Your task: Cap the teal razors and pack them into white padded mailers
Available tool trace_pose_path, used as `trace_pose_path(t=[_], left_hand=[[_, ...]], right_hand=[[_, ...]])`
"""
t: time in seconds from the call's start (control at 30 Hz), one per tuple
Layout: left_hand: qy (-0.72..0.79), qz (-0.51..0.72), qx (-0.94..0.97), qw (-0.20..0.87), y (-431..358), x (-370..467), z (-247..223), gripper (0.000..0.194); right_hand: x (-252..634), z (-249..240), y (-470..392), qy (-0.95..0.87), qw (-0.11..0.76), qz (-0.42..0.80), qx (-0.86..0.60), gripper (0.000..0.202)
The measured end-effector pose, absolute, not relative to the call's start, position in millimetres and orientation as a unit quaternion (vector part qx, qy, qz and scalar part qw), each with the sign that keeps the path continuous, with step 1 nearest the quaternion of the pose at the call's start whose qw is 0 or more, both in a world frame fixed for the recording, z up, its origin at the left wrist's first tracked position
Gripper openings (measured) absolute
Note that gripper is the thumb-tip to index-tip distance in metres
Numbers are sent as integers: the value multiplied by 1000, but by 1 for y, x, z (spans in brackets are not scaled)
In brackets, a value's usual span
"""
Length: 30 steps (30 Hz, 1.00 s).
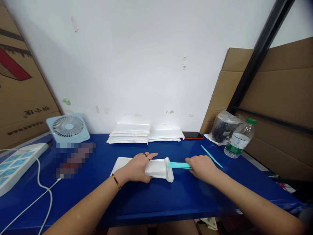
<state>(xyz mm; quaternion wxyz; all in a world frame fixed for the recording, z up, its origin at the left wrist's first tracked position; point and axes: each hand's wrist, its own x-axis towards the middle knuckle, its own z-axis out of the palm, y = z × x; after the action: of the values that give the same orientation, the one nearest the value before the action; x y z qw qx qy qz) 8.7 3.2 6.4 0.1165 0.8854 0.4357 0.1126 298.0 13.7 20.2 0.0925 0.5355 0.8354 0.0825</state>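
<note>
My left hand (140,167) is wrapped over a white padded envelope (158,168), which lies on the blue table with its mouth toward the right. My right hand (201,168) grips a small bundle of thin turquoise plastic sticks (179,165). Their left ends reach the envelope's mouth; how far they extend inside is hidden. Past my right hand, a single slim turquoise stick (212,156) with a pointed end lies on the table.
Stacked white envelopes (129,133) lie by the wall, with a phone (193,135) beside them. A water bottle (238,140) and a plastic-wrapped dark object (221,127) stand right. At left are a blue fan (68,127), a power strip (19,164) and a white cable (40,179).
</note>
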Motion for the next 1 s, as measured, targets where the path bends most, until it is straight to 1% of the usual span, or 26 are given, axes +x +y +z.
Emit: trace_pose_path(t=[0.2, 0.3, 0.4, 0.5, 0.53, 0.63, 0.73, 0.83, 0.9, 0.93, 0.97, 1.0], left_hand=[[430, 169, 874, 150, 6, 23, 10, 81], [410, 184, 882, 141, 8, 38, 12, 76], [399, 170, 894, 113, 9, 54, 10, 75], [436, 145, 886, 62, 8, 67, 4, 83], [448, 142, 881, 49, 8, 70, 2, 82], [466, 144, 872, 52, 10, 74, -3, 64], [468, 148, 867, 84, 13, 69, -5, 54], [473, 125, 867, 93, 15, 64, -7, 43], [487, 106, 863, 81, 15, 63, -7, 37], [494, 103, 860, 74, 14, 64, -7, 38], [496, 102, 859, 68, 13, 64, -6, 45], [494, 103, 861, 65, 11, 63, -4, 57]], right_hand=[[287, 22, 17, 853, 78, 124, 500, 14], [273, 29, 16, 866, 70, 130, 478, 16], [262, 40, 16, 861, 60, 104, 494, 16], [255, 48, 17, 865, 58, 72, 493, 37], [253, 49, 18, 870, 63, 63, 485, 43], [247, 50, 21, 884, 76, 30, 461, 52], [247, 48, 28, 902, 58, -20, 427, 59], [261, 45, 32, 919, -18, -135, 371, 74], [276, 37, 32, 896, -98, -241, 359, 86], [282, 30, 30, 871, -143, -297, 365, 88], [287, 22, 27, 829, -205, -352, 385, 85], [291, 12, 24, 770, -271, -405, 412, 78]])
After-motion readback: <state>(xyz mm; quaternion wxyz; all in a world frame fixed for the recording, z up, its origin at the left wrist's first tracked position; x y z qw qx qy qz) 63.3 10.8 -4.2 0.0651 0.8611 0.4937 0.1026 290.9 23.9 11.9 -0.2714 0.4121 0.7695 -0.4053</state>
